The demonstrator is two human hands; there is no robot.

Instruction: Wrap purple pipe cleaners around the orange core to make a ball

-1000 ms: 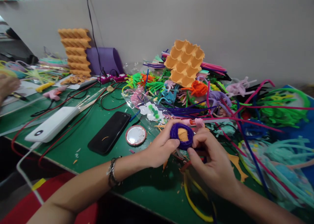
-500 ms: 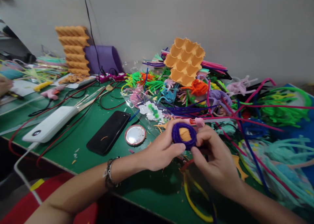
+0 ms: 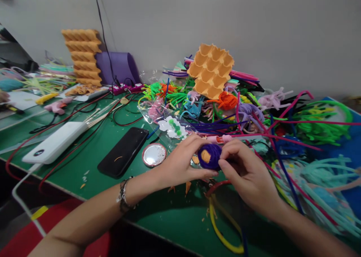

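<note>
just right of the frame's centre, both hands meet on a purple coil [image 3: 211,157] of fuzzy wire wound around an orange piece [image 3: 205,156]. the left hand [image 3: 183,163] comes in from the lower left, its grip pinching the coil's left side between thumb and fingers. the right hand [image 3: 248,174] comes in from the lower right, its grip pressed on the coil's right edge with thumb and forefinger. the coil is held just above the green table [image 3: 175,215], in front of a heap of coloured fuzzy wires [image 3: 254,110] that fills the right half. an orange egg tray [image 3: 211,72] leans on top of that heap. left of the hands lie a round mirror [image 3: 154,154], a black phone [image 3: 123,151] and a white power bank [image 3: 55,141]. a yellow wire loop [image 3: 222,234] lies under the right wrist. a bracelet [image 3: 122,195] circles the left wrist.
</note>
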